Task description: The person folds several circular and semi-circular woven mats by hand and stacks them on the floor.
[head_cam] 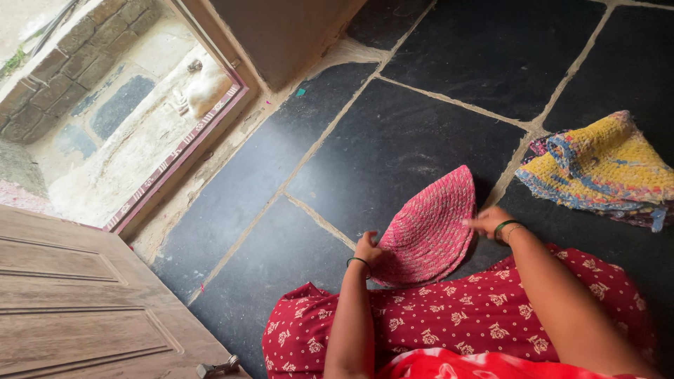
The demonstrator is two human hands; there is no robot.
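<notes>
Red floral-print cloth (491,316) drapes the lap of a seated person at the bottom of the view; just beyond it a pink braided round mat (428,228), folded in half, lies on the dark stone floor (393,140); the left hand (367,249) grips the mat's lower-left edge, fingers curled shut on it, apparently to keep the fold together; the right hand (488,221) pinches the rim on the opposite side, fingers pressed together, though blur hides the detail; green bangles ring both wrists. To the right of the pink mat, well apart, a yellow-and-blue braided mat (604,172) lies folded; to its left a wooden door (77,302) stands open onto a sunlit stone yard (119,140). No packages, labels or signs appear.
</notes>
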